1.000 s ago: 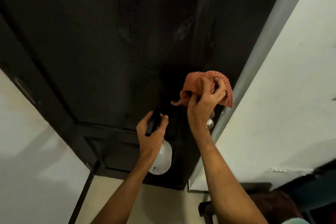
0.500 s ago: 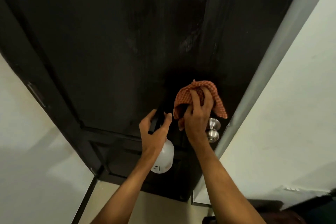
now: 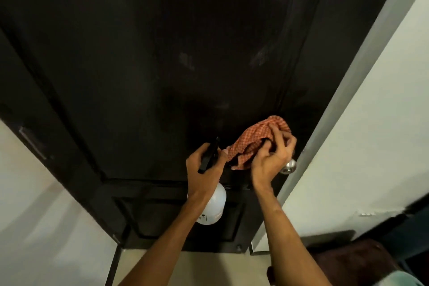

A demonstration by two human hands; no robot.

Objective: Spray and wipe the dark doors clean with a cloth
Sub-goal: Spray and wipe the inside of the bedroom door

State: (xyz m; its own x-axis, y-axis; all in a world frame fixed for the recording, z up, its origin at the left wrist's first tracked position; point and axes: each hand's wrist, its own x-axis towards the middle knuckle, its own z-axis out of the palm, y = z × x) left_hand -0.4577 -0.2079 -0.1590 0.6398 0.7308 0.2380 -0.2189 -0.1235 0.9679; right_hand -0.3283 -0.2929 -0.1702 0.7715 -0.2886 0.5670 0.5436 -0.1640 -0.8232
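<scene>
A tall dark door (image 3: 144, 58) fills most of the view, with pale smears on its upper panel. My right hand (image 3: 270, 160) grips an orange checked cloth (image 3: 253, 138) and holds it against the door just above the silver knob (image 3: 288, 166). My left hand (image 3: 204, 169) holds a white spray bottle (image 3: 213, 208) by its black trigger head (image 3: 209, 157), close to the door's lower middle. The bottle's body hangs below the hand.
A grey door frame (image 3: 348, 90) runs along the door's right edge, with a pale wall (image 3: 376, 137) beyond it. Another pale wall (image 3: 34, 211) lies to the left. A dark brown seat or cushion (image 3: 348, 260) sits at the bottom right.
My right hand has slid the cloth down and back toward the right, near the knob. The left hand with the bottle has stayed about where it was. The camera view has shifted.
</scene>
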